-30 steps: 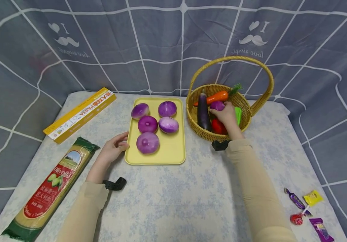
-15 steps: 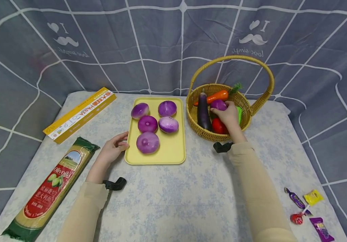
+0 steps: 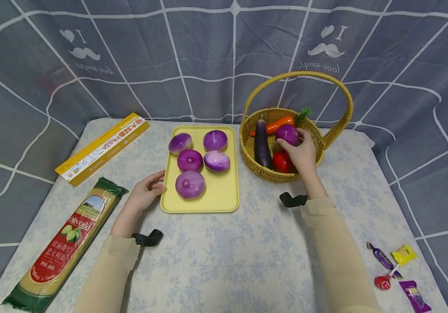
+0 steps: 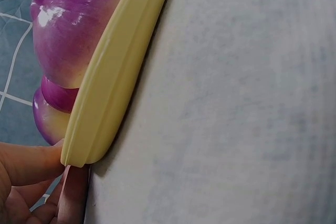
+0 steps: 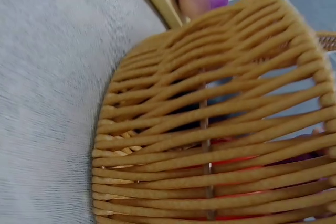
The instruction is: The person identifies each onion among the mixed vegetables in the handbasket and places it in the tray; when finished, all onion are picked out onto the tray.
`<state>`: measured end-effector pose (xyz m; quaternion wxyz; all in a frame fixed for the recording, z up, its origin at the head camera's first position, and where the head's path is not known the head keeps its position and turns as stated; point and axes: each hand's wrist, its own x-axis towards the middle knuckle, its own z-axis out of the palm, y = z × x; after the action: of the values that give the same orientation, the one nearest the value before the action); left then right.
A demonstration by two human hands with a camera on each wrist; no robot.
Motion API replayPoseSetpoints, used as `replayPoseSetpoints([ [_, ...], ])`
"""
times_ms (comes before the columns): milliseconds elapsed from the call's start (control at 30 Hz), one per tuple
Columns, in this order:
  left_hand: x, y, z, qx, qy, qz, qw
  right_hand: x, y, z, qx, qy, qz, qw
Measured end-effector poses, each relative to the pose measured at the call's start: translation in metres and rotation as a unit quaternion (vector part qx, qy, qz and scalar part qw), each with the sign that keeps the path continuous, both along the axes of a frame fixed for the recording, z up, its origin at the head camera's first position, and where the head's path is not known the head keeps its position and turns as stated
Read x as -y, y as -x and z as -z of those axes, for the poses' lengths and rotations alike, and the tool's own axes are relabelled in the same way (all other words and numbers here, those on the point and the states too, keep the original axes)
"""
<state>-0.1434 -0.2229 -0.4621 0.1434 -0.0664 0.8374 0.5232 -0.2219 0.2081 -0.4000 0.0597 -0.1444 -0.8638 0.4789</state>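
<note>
In the head view my right hand (image 3: pixel 303 150) grips a purple onion (image 3: pixel 287 134) at the wicker basket (image 3: pixel 249 163). Below that onion a red tomato-like vegetable (image 3: pixel 282 162) is partly covered by the hand. An eggplant (image 3: pixel 262 145) and a carrot (image 3: pixel 280 125) lie to the left and behind. At the left edge of a yellow tray (image 3: pixel 220 198), my left hand (image 3: pixel 145 191) holds the rim; the left wrist view has the thumb (image 4: pixel 31 163) against the tray's corner and fingers below. Several purple onions (image 3: pixel 190 184) sit on the tray. The right wrist view shows mostly basket weave (image 5: pixel 210 129).
Left of the tray lie a yellow pasta box (image 3: pixel 102 149) and a long spaghetti packet (image 3: pixel 65 245). Wrapped candies (image 3: pixel 413 295) and a red lollipop (image 3: pixel 383 282) lie at the right front. The basket's tall handle (image 3: pixel 300 74) arches over it; a grey curtain (image 3: pixel 208 52) hangs behind.
My right hand has drawn the onion a little rightward, and the onion looks larger and less hidden. The green thing in the basket is now covered. My left hand stays at the tray.
</note>
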Motion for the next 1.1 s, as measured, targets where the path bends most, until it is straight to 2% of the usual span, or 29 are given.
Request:
replayPoseSetpoints([
  [233,0.002,0.000,0.000,-0.004,-0.002,0.003,1.0000,0.006,-0.021,-0.007,-0.050,0.053,-0.013,0.997],
  [400,0.002,0.000,0.000,-0.002,-0.004,0.002,1.0000,0.017,-0.042,-0.012,-0.065,0.080,-0.050,0.993],
  [533,0.002,-0.001,-0.001,0.003,-0.004,0.000,1.0000,0.032,-0.058,-0.010,-0.073,0.121,-0.088,0.986],
  [633,0.002,-0.001,-0.001,0.002,-0.004,0.000,1.0000,0.044,-0.068,-0.007,-0.078,0.140,-0.119,0.980],
  [833,0.001,-0.001,-0.002,0.001,0.000,0.003,1.0000,0.070,-0.086,0.008,-0.072,0.140,-0.179,0.971],
  [1100,0.000,-0.001,-0.001,0.000,0.001,0.003,1.0000,0.100,-0.098,0.029,-0.046,0.137,-0.234,0.962],
])
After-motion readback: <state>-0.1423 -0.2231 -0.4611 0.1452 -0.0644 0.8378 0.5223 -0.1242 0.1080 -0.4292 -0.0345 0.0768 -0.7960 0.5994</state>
